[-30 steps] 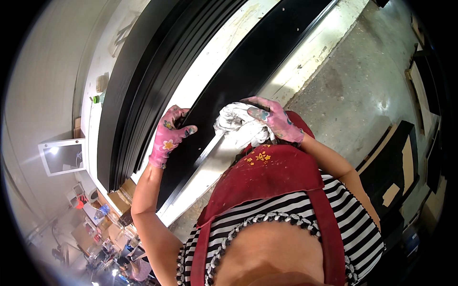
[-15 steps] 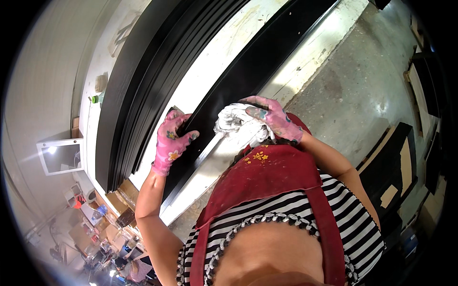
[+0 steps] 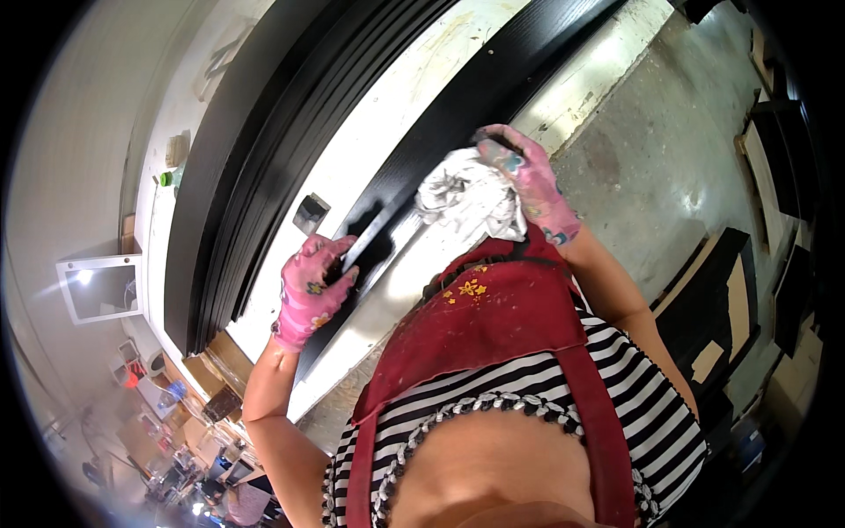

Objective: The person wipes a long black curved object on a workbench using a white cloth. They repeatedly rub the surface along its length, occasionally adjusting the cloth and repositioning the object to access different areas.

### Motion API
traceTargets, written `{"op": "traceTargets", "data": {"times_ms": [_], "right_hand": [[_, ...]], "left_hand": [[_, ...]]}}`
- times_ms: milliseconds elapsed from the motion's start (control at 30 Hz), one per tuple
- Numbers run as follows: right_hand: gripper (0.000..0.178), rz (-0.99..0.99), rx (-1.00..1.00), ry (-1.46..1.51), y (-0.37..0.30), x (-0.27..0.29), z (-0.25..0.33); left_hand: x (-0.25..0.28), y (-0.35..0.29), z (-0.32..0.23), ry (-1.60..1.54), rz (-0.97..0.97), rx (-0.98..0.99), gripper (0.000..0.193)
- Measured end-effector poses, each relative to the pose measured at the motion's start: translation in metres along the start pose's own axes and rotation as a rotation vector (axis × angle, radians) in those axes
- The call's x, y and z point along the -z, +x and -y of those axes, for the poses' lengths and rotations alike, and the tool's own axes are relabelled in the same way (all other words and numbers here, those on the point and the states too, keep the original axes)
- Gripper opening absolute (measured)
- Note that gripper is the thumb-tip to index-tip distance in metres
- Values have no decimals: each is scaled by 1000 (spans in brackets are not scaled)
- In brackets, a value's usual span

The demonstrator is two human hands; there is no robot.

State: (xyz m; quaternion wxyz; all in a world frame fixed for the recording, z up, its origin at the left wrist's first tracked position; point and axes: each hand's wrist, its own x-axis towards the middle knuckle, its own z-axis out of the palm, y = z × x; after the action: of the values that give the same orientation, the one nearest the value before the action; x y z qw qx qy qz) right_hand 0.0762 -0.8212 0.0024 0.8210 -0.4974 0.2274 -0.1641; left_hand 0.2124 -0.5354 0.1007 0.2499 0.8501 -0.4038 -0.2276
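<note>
A long black board (image 3: pixel 440 132) with a grained, glossy face runs diagonally across the white worktop. My left hand (image 3: pixel 310 286), in a pink floral glove, curls its thumb and fingers about the board near its lower-left end. From between those fingers a pale narrow streak runs along the board; whether it is an edge or a reflection is unclear. In the same kind of glove, my right hand (image 3: pixel 535 189) grips a bunched white cloth (image 3: pixel 471 195) at the board's near side. Beyond my left hand, a small dark block (image 3: pixel 311 213) lies on the worktop.
Several black mouldings (image 3: pixel 264 176) lie side by side beyond the board. A bottle with a green cap (image 3: pixel 165 179) stands at far left beside a white-framed panel (image 3: pixel 101 289). Black boards (image 3: pixel 704 326) lean at right above the concrete floor (image 3: pixel 634 150).
My right hand and the cloth have moved away from me and right. My left hand has drawn nearer, uncovering the small dark block. The board's face now catches more light.
</note>
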Motion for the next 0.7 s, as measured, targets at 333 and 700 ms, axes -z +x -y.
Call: {"op": "traceTargets", "data": {"times_ms": [333, 700], "right_hand": [[38, -174, -353, -92, -3, 28, 7], [47, 182, -103, 24, 19, 59, -40]], "left_hand": [[-47, 2, 21, 99, 150, -131, 85], [-45, 11, 19, 90, 30, -5, 108]]}}
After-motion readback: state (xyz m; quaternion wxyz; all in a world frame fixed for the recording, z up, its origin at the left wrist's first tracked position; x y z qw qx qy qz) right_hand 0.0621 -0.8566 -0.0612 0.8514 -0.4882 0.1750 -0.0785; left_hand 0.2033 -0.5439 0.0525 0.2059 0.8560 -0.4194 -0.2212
